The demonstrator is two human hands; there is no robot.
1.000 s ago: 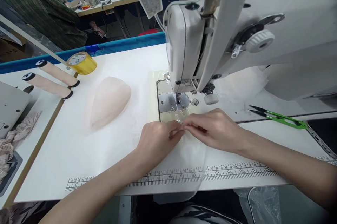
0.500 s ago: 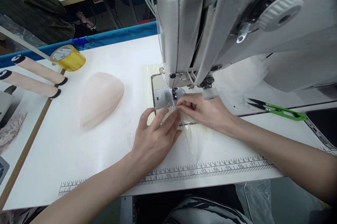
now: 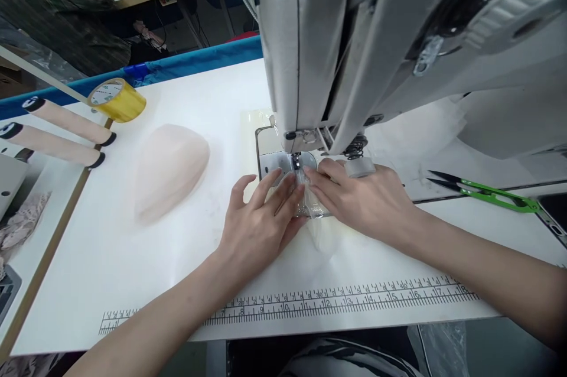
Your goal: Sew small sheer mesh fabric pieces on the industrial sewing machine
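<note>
A sewing machine (image 3: pixel 279 52) stands over the white table, its presser foot (image 3: pixel 296 161) low above the metal needle plate (image 3: pixel 272 162). A thin, see-through strip of fabric (image 3: pixel 324 238) runs from the foot toward the front edge. My left hand (image 3: pixel 259 220) lies in front of the foot with fingers spread, their tips on the fabric. Close by on the right, my right hand (image 3: pixel 370 200) rests with fingers stretched toward the foot, touching the fabric; its folded fingers are partly hidden. Left of the hands lies a pale pink, cup-shaped sheer piece (image 3: pixel 172 173).
Green-handled thread snips (image 3: pixel 491 192) lie at the right beside a phone (image 3: pixel 556 211). Yellow tape (image 3: pixel 124 102) and two thread spools (image 3: pixel 73 123) are at the left. A printed ruler (image 3: pixel 345 300) follows the front edge. A person in dark clothing (image 3: pixel 57 10) is behind.
My right hand has loosened its pinch and flattened beside the presser foot, fingers stretched out. My left hand has stayed nearly in place. The view has shifted slightly.
</note>
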